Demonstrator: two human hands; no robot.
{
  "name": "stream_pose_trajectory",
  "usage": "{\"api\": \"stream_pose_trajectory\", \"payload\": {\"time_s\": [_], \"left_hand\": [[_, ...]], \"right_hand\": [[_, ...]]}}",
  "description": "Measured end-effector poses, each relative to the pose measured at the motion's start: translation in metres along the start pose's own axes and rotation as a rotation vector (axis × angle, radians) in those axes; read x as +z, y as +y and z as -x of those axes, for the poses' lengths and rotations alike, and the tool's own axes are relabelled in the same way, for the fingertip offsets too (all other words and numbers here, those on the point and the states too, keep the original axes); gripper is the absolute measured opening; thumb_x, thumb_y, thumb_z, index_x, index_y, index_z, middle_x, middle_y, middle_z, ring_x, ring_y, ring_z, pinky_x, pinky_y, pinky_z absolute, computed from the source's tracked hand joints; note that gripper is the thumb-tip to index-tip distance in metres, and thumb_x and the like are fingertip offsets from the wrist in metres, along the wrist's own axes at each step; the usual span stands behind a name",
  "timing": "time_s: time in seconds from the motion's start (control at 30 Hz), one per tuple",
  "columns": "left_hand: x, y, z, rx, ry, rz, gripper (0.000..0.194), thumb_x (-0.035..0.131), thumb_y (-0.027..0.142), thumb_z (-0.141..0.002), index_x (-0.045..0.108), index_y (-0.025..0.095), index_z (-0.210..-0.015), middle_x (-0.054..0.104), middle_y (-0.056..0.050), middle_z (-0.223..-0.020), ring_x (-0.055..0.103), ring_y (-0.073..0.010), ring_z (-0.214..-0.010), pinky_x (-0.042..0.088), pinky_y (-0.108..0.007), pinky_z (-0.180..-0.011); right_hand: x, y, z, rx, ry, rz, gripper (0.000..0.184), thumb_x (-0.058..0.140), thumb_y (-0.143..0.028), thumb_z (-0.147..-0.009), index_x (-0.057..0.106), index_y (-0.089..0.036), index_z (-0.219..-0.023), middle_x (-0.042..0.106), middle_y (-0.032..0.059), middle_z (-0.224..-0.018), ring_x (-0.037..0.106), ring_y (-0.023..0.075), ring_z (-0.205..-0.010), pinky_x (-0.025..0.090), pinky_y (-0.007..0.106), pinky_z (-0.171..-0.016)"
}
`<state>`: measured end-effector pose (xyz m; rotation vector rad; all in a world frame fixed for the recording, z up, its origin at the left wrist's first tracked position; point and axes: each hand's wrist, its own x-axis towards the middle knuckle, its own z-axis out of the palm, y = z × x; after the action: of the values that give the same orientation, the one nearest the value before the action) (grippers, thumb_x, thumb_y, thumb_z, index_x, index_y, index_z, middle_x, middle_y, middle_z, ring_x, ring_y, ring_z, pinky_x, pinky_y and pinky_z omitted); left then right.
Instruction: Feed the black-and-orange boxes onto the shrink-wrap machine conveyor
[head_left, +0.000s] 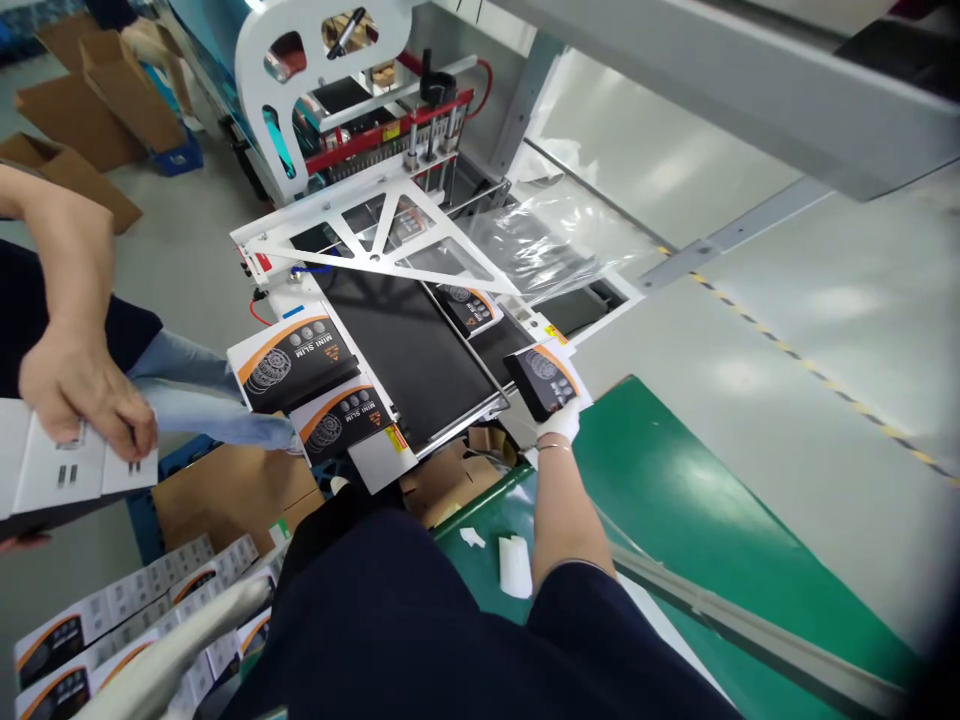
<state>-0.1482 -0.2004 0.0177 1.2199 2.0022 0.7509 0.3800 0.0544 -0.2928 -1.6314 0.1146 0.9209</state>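
My right hand (559,422), in a white glove, grips a black-and-white box (544,378) printed with a tyre-like pattern, just above the end of a black conveyor belt (405,360). Two "MINI SLIM" boxes (292,360) lie overlapped at the belt's near left edge, beside a third box (337,422). A fourth box (466,308) sits further along, under a white metal frame (375,240). My left sleeve (330,530) reaches towards the near boxes, and my left hand is almost entirely hidden. A co-worker's bare hand (82,385) holds white flat cartons (64,465) at the left.
Clear plastic film (555,240) lies beyond the frame, near a red sealing bar (382,135). A green work surface (660,480) with white scraps (516,565) is at right. Stacked boxes (112,620) fill the lower left, with cardboard sheets (232,495) and flattened cartons (97,100) on the floor.
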Motion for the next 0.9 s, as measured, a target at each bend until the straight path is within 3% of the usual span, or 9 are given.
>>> {"api": "stream_pose_trajectory", "payload": {"time_s": [0.07,0.13,0.2,0.3,0.37,0.43,0.5,0.63,0.9], "left_hand": [[-0.033,-0.023,-0.042,-0.121,-0.114,0.11,0.133,0.017,0.098,-0.064,0.056,-0.003,-0.142,0.054,-0.011,-0.048,0.059,-0.0358,-0.055,0.047,-0.074,-0.1],[-0.045,-0.035,-0.073,-0.189,-0.233,0.165,0.124,0.011,0.1,-0.056,0.073,0.014,-0.119,0.057,-0.014,-0.049,0.062,-0.0363,-0.055,0.056,-0.066,-0.09],[-0.036,-0.018,-0.095,-0.095,-0.37,0.152,0.099,0.013,0.098,-0.056,0.075,0.027,-0.086,0.063,-0.017,-0.056,0.067,-0.0349,-0.062,0.06,-0.058,-0.087],[0.006,0.066,-0.128,-0.052,-0.873,0.085,0.079,0.012,0.081,-0.074,0.069,0.027,-0.068,0.07,-0.023,-0.068,0.075,-0.0355,-0.076,0.059,-0.054,-0.094],[0.04,0.132,-0.152,-0.411,-1.331,-0.043,0.069,0.021,0.058,-0.087,0.073,0.015,-0.074,0.074,-0.028,-0.084,0.077,-0.0364,-0.095,0.051,-0.051,-0.108],[0.073,0.178,-0.171,-0.464,-1.575,-0.158,0.055,0.025,0.03,-0.091,0.075,0.009,-0.083,0.076,-0.025,-0.107,0.07,-0.0264,-0.119,0.038,-0.037,-0.119],[0.101,0.196,-0.182,-0.448,-1.676,-0.224,0.045,0.032,0.009,-0.083,0.076,0.004,-0.094,0.074,-0.018,-0.122,0.06,-0.0184,-0.133,0.034,-0.031,-0.119],[0.142,0.183,-0.196,-0.369,-1.766,-0.292,0.046,0.044,-0.008,-0.075,0.074,0.002,-0.108,0.071,-0.008,-0.131,0.051,-0.0108,-0.141,0.027,-0.022,-0.119],[0.167,0.17,-0.241,-0.191,-1.699,-0.424,0.033,0.05,-0.01,-0.08,0.073,-0.003,-0.104,0.077,-0.007,-0.115,0.058,-0.0075,-0.134,0.023,-0.017,-0.119]], "right_hand": [[0.008,0.007,-0.005,-0.006,0.005,0.03,0.053,0.054,-0.058,-0.097,0.069,-0.014,-0.122,0.073,0.0082,-0.113,0.072,0.0192,-0.091,0.065,0.038,-0.085],[0.015,0.011,-0.006,-0.012,-0.014,0.033,0.05,0.052,-0.056,-0.098,0.07,-0.014,-0.12,0.073,0.0069,-0.11,0.072,0.0178,-0.09,0.064,0.035,-0.084],[0.021,0.012,-0.006,-0.017,-0.029,0.027,0.048,0.051,-0.052,-0.1,0.071,-0.014,-0.12,0.073,0.0067,-0.11,0.072,0.0169,-0.09,0.063,0.033,-0.085],[0.024,0.013,-0.007,-0.027,-0.042,0.051,0.051,0.048,-0.053,-0.101,0.07,-0.013,-0.124,0.073,0.0083,-0.114,0.072,0.0175,-0.094,0.063,0.033,-0.086],[0.022,0.015,-0.009,-0.032,-0.041,0.081,0.056,0.046,-0.057,-0.101,0.069,-0.012,-0.127,0.072,0.0096,-0.116,0.072,0.0184,-0.096,0.063,0.034,-0.087],[0.019,0.016,-0.011,-0.026,-0.034,0.084,0.058,0.048,-0.057,-0.1,0.068,-0.011,-0.128,0.072,0.0099,-0.116,0.072,0.0187,-0.095,0.063,0.035,-0.088],[0.018,0.018,-0.011,-0.023,-0.033,0.051,0.057,0.05,-0.057,-0.099,0.068,-0.012,-0.128,0.072,0.0099,-0.116,0.072,0.0184,-0.093,0.063,0.035,-0.087],[0.02,0.017,-0.006,-0.039,-0.032,0.048,0.056,0.047,-0.056,-0.101,0.069,-0.011,-0.127,0.072,0.0103,-0.115,0.071,0.016,-0.088,0.063,0.031,-0.083],[0.037,0.012,0.01,-0.046,-0.085,0.081,0.058,0.038,-0.05,-0.105,0.065,-0.006,-0.13,0.072,0.0122,-0.115,0.068,0.0125,-0.085,0.057,0.022,-0.071]]}}
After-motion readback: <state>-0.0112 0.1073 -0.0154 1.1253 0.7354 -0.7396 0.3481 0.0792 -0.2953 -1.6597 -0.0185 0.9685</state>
